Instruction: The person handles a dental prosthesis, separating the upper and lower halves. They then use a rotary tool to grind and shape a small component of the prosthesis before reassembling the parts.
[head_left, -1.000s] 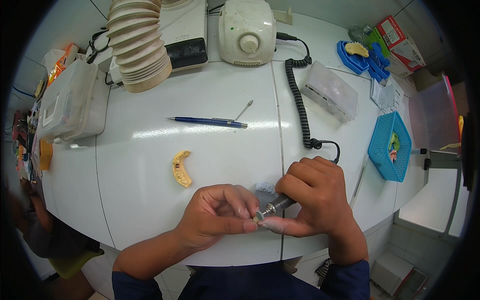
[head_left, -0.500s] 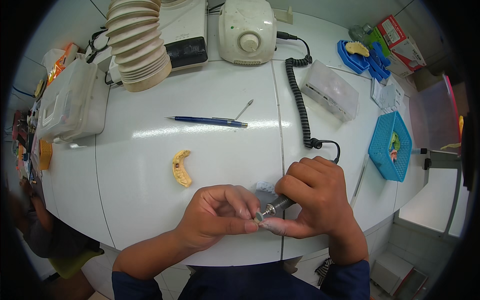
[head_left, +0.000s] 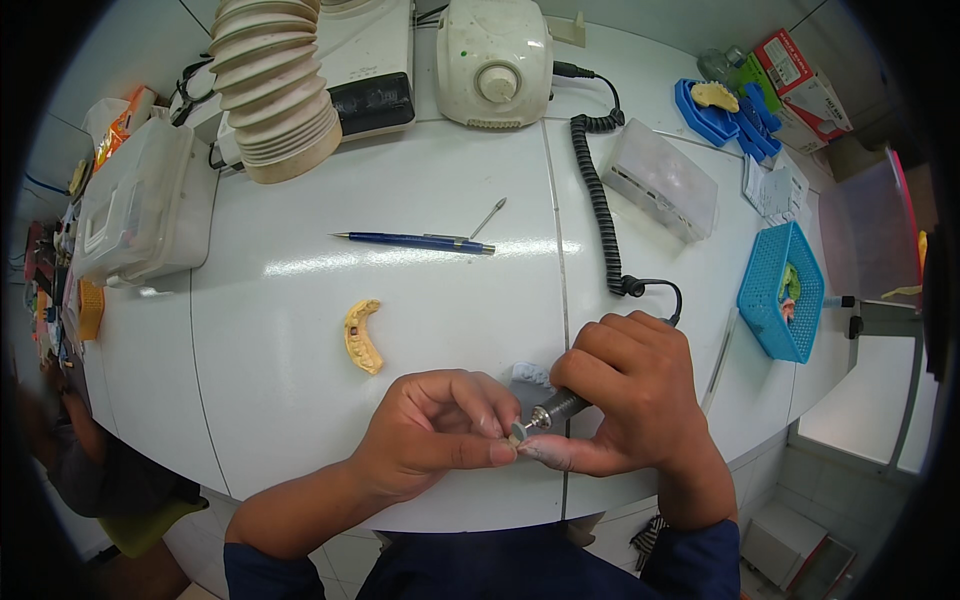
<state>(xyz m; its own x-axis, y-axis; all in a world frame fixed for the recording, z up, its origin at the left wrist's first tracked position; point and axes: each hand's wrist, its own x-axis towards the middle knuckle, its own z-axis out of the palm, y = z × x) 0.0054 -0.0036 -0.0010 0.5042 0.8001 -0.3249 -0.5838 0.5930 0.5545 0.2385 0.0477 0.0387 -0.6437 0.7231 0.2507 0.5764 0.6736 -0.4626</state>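
My right hand (head_left: 630,390) is wrapped round a dark rotary handpiece (head_left: 562,408), its thumb stretched toward my left fingertips. A grey grinding disc (head_left: 519,431) on the handpiece's metal shank sits right at those fingertips. My left hand (head_left: 440,430) is closed in a pinch on a small yellowish piece (head_left: 516,441), mostly hidden by fingers and disc, so its exact kind is unclear. Grey dust marks both hands. Just behind the handpiece lies a grey-white dental model (head_left: 530,378), partly covered. A yellow dental arch model (head_left: 362,337) rests on the table to the left.
A blue mechanical pencil (head_left: 415,242) and a small bur (head_left: 489,217) lie ahead. The coiled cord (head_left: 596,190) runs toward the control unit (head_left: 495,65). A ribbed suction hose (head_left: 275,90), clear box (head_left: 660,180), blue basket (head_left: 782,290) and lidded case (head_left: 145,205) surround the workspace.
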